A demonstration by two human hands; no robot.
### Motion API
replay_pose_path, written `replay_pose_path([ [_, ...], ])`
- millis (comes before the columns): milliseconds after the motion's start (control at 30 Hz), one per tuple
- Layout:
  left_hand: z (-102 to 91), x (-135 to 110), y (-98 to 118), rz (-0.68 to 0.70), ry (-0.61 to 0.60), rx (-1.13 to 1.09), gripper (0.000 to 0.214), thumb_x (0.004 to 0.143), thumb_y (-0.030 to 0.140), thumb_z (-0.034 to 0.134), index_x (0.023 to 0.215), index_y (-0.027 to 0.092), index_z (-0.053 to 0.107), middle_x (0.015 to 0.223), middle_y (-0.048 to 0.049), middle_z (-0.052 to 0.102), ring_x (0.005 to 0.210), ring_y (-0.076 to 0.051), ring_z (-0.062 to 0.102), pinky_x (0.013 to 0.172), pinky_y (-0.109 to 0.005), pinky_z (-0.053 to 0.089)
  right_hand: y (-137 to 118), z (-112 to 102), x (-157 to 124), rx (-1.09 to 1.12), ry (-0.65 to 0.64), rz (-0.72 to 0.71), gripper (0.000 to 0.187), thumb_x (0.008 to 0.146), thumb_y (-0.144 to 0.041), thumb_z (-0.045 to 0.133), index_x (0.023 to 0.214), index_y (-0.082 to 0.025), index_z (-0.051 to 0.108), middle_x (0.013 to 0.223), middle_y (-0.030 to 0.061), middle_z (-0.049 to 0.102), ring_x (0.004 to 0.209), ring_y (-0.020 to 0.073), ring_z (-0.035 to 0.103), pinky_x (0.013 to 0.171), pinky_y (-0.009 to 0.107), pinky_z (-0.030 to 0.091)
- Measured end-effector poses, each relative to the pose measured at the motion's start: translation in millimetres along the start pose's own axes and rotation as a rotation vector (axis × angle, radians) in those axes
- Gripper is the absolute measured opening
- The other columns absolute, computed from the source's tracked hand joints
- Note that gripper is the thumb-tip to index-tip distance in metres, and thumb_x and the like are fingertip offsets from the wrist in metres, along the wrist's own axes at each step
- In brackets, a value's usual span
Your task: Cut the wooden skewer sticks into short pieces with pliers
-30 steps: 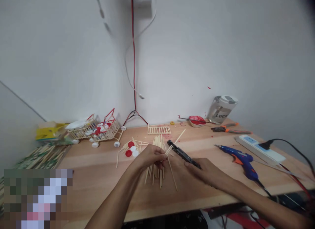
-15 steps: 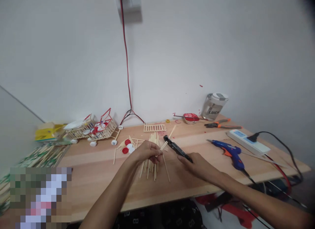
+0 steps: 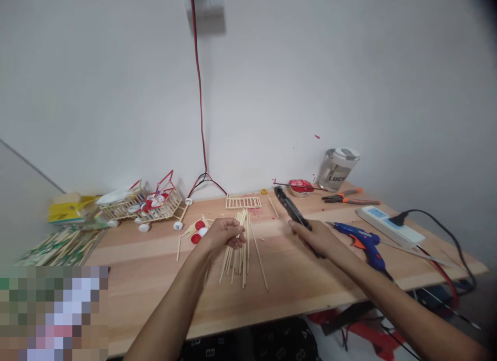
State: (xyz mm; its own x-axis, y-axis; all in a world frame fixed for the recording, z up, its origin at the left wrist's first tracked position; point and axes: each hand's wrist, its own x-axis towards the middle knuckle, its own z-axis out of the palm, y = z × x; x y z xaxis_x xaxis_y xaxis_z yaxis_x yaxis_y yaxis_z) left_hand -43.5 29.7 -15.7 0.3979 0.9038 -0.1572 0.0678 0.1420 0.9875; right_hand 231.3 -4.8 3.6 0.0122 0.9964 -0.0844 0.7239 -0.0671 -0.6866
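Observation:
My left hand [image 3: 225,234], fingers pinched together, hovers over a pile of thin wooden sticks [image 3: 236,262]; what it pinches, if anything, is hidden. To its right, my right hand [image 3: 312,238] grips a black plier-like cutter [image 3: 292,206], its head pointing up and left. A short stick piece [image 3: 274,207] lies on the table beyond the cutter, and a longer stick [image 3: 259,257] slants beside the pile. Red caps [image 3: 196,239] and a white cap [image 3: 203,231] lie left of my left hand. Behind the pile rests a ladder-like stick frame [image 3: 244,201].
Two stick carts [image 3: 163,206] on cap wheels stand at the back left, near bundled sticks [image 3: 64,247]. A blue glue gun [image 3: 359,239], power strip [image 3: 390,225], orange-handled pliers [image 3: 347,197], red paint dish [image 3: 301,187] and clear jar [image 3: 338,169] occupy the right side.
My right hand has drawn the cutter up and right, away from my left hand. My left hand has shifted slightly left, and the stick between them is no longer visible there.

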Motion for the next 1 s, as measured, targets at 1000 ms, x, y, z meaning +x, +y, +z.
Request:
replay_pose_path([
  [1000,7.8,1,-10,0.088,0.227,-0.421,0.032,0.055,0.032,0.083,0.074,0.01,0.068,0.071,-0.002,0.063,0.057,-0.007,0.057,0.052,-0.018,0.046,-14,31,62,-0.017,0.049,0.004,0.029,0.08,-0.041,0.047,0.077,-0.015,0.061,0.068,0.0088,0.064,0.063,0.0187,0.061,0.052,0.025,0.041],
])
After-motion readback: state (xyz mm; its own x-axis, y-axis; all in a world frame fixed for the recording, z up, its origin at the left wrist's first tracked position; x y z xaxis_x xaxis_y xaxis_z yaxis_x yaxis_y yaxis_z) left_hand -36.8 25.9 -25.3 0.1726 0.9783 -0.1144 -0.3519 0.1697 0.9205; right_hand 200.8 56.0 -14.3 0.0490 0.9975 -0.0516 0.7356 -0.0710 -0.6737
